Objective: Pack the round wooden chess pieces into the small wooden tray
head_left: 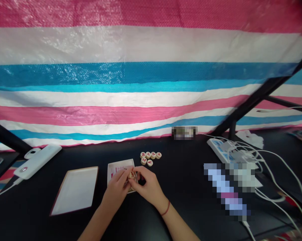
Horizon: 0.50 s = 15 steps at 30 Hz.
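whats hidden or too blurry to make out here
Head view throughout:
The round piece between the left hand and right hand: fingers cover most of it.
The white tray: near part hidden by both hands.
Long object at right: pixelation hides what it is.
Small object at back: pixelated too.
Red marks on the six pieces: too small to read.
Left forearm, right forearm: cut off by bottom edge.
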### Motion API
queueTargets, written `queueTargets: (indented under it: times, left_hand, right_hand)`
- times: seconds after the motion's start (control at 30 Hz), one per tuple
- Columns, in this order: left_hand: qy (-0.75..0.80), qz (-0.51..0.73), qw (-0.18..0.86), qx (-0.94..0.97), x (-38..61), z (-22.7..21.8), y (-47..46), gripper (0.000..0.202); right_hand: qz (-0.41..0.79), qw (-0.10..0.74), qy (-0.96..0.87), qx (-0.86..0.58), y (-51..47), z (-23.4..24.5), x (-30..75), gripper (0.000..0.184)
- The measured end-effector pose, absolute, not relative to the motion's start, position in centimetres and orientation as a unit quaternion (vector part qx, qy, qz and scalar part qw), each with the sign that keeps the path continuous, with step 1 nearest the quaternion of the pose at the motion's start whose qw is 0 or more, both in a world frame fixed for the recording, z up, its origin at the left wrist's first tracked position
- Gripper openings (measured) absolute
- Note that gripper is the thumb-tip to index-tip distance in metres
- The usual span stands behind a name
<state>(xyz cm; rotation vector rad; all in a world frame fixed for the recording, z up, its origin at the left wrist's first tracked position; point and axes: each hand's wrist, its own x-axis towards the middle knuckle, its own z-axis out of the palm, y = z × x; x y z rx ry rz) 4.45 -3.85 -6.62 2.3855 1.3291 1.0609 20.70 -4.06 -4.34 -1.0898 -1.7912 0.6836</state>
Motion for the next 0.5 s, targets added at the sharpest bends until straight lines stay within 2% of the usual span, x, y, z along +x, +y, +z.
queueTargets:
  times: [0.13, 0.27, 0.37, 0.5]
  left_hand:
    - [0.451, 0.350, 0.083, 0.817, 4.4, -6.1, -3.7, 0.040]
    - [0.476, 0.336, 0.050, 0.811, 3.7, -5.9, -3.3, 0.038]
    - [0.491, 0.313, 0.045, 0.812, 3.0, -6.0, -3.0, 0.035]
    - [0.501, 0.294, 0.056, 0.812, 2.7, -6.2, -2.9, 0.033]
  right_hand:
    - [0.244, 0.473, -0.707, -0.467, -3.6, -4.1, 21.4, 0.016]
    - [0.129, 0.508, -0.619, -0.585, -2.3, -4.6, 24.0, 0.017]
    - [0.090, 0.463, -0.608, -0.638, -1.6, -5.4, 26.1, 0.023]
    - [0.098, 0.382, -0.651, -0.648, -1.4, -6.1, 26.8, 0.015]
